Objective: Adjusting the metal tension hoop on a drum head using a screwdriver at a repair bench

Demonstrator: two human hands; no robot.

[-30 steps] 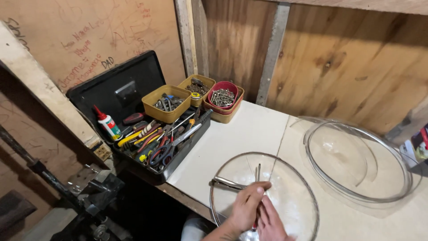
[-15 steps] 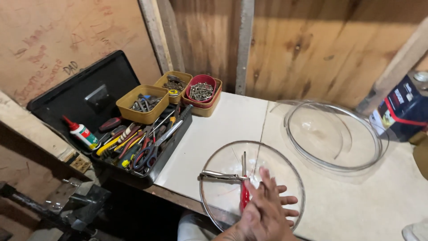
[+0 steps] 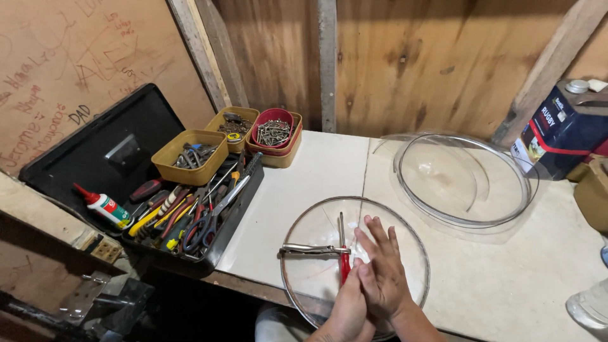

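Note:
My right hand [image 3: 382,272] lies flat with fingers spread over a round clear glass lid [image 3: 304,234] on the white bench. Partly under it, my left hand [image 3: 347,308] grips the red handle of a screwdriver [image 3: 342,244], whose shaft points away from me across the glass. A metal bar handle [image 3: 310,249] lies crosswise on the lid, just left of the screwdriver. A larger clear glass bowl [image 3: 465,180] rests to the back right, apart from both hands.
An open black toolbox [image 3: 126,158] full of hand tools sits at the left, with a red-capped glue bottle [image 3: 101,206]. Yellow trays [image 3: 190,156] and a red cup of screws [image 3: 273,132] stand behind it. A dark blue can [image 3: 560,130] stands at the far right against the wooden wall.
The view has swung right and closer to the bench. My right hand has opened and spread flat over the lid, above my left hand on the screwdriver.

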